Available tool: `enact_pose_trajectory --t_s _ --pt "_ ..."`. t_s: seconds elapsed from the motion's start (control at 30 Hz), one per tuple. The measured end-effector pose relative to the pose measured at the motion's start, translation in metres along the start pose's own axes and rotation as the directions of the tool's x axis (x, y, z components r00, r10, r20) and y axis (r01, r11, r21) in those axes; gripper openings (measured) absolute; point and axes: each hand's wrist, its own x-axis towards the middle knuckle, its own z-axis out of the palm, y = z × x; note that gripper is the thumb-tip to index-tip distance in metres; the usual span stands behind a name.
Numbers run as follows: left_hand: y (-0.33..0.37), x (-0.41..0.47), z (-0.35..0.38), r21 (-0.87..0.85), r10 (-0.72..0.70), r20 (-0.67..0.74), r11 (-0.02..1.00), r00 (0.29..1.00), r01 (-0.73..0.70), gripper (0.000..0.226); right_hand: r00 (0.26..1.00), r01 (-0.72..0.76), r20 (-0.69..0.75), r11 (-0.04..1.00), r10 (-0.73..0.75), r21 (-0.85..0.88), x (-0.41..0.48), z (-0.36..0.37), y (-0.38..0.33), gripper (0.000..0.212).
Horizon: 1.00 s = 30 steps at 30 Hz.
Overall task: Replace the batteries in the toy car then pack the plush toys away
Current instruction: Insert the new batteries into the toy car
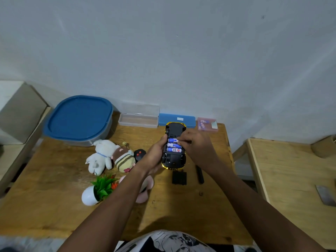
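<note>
A yellow toy car [175, 130] lies upside down on the wooden table [54, 206], its black underside up and the battery bay open. Blue and white batteries [173, 149] lie in the bay. My left hand [154, 155] grips the car's left side. The fingertips of my right hand [194, 145] pinch the top battery in the bay. The black battery cover [179, 177] lies just in front of the car, a black screwdriver [199, 174] to its right. A white plush [101, 156], a striped plush [124, 158] and a pink plush [145, 190] lie to the left.
A large blue-lidded container [78, 119] stands at the back left. An open clear case [139, 119], a blue case [177, 119] and a pink battery pack [207, 124] line the wall. A black remote [139, 154] and a tipped potted plant [99, 190] lie near the plushes.
</note>
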Motion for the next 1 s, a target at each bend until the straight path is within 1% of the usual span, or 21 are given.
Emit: enact_pose_trajectory --t_s 0.1,0.23,0.33,0.43,0.53,0.6,0.67,0.73,0.8,0.83,0.87,0.9,0.93,1.0 --pt "-0.001 0.001 0.001 0.031 -0.008 -0.004 0.999 1.0 0.008 0.052 0.999 0.032 0.011 0.999 -0.032 -0.01 0.001 0.001 0.001 0.008" --pt "-0.005 0.003 0.0 0.086 0.024 -0.025 0.996 0.999 -0.022 0.041 0.997 0.075 0.006 0.997 -0.075 -0.019 0.0 0.007 0.008 0.005" --pt "-0.008 0.005 -0.004 0.122 0.041 -0.058 0.992 0.997 -0.034 0.037 0.998 0.033 -0.047 0.999 -0.032 0.026 -0.002 0.008 0.012 0.008" --pt "-0.009 0.005 -0.005 0.13 0.056 -0.09 0.99 0.994 -0.044 0.039 0.994 -0.069 -0.076 0.992 0.077 0.101 -0.002 0.01 0.014 0.012" --pt "-0.01 0.008 -0.005 0.122 0.064 -0.119 0.991 0.991 -0.049 0.043 0.983 -0.164 -0.059 0.972 0.176 0.167 -0.001 0.012 0.014 0.015" --pt "-0.01 0.009 -0.003 0.088 0.069 -0.154 0.995 0.986 -0.056 0.044 0.984 -0.171 -0.023 0.971 0.177 0.17 -0.001 0.011 0.014 0.019" --pt "-0.01 0.01 -0.004 0.071 0.077 -0.16 0.995 0.984 -0.066 0.044 0.982 -0.183 0.005 0.957 0.187 0.223 -0.003 0.011 0.013 0.02" --pt "-0.008 0.01 -0.003 0.09 0.088 -0.149 0.993 0.985 -0.076 0.041 0.96 -0.268 0.012 0.902 0.281 0.338 -0.003 0.011 0.01 0.024" --pt "-0.007 0.01 -0.003 0.117 0.109 -0.142 0.989 0.984 -0.092 0.037 0.906 -0.386 0.019 0.809 0.422 0.444 -0.003 0.01 0.006 0.025" --pt "-0.006 0.011 -0.003 0.13 0.116 -0.144 0.987 0.983 -0.098 0.036 0.879 -0.429 0.02 0.771 0.477 0.471 -0.004 0.011 0.005 0.022" --pt "-0.006 0.01 -0.003 0.143 0.12 -0.146 0.985 0.982 -0.099 0.035 0.849 -0.473 0.03 0.735 0.527 0.487 -0.005 0.012 0.005 0.027" --pt "-0.006 0.01 -0.002 0.154 0.127 -0.148 0.983 0.981 -0.104 0.034 0.813 -0.524 0.065 0.679 0.578 0.514 -0.006 0.013 0.007 0.034" --pt "-0.006 0.01 -0.002 0.166 0.133 -0.149 0.98 0.98 -0.108 0.035 0.766 -0.585 0.126 0.601 0.631 0.545 -0.005 0.013 0.008 0.039" --pt "-0.008 0.012 -0.003 0.187 0.135 -0.162 0.977 0.978 -0.104 0.037 0.673 -0.688 0.283 0.437 0.684 0.58 -0.003 0.012 0.01 0.043"
